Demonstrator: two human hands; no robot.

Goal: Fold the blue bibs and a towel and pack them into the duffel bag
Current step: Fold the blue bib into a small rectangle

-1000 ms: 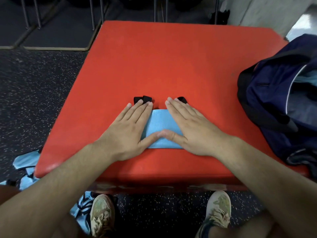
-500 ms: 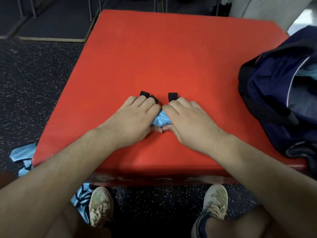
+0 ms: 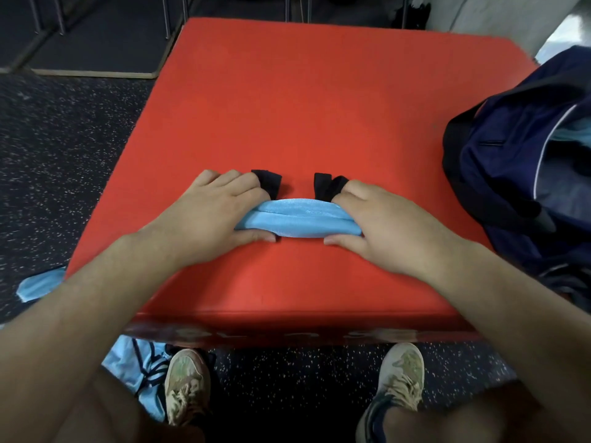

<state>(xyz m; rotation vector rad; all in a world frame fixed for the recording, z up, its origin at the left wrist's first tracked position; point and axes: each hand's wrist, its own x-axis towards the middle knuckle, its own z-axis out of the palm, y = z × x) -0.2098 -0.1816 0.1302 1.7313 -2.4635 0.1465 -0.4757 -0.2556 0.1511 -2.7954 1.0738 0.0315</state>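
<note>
Folded bib sits near the table's front edge. Left hand and right hand each clamp an end, fingers curled over it. Bag lies open at the right edge.

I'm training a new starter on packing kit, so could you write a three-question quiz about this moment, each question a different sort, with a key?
1. True or false: both hands grip the folded blue bib on the red table.
2. Multiple choice: where is the dark blue duffel bag? A) on the floor by the shoes B) on the table's right side C) under the left hand
3. Fill in: the straps sticking out beyond the bib are ____ in colour.

Key
1. True: the left hand holds one end, the right hand the other.
2. B
3. black
</note>
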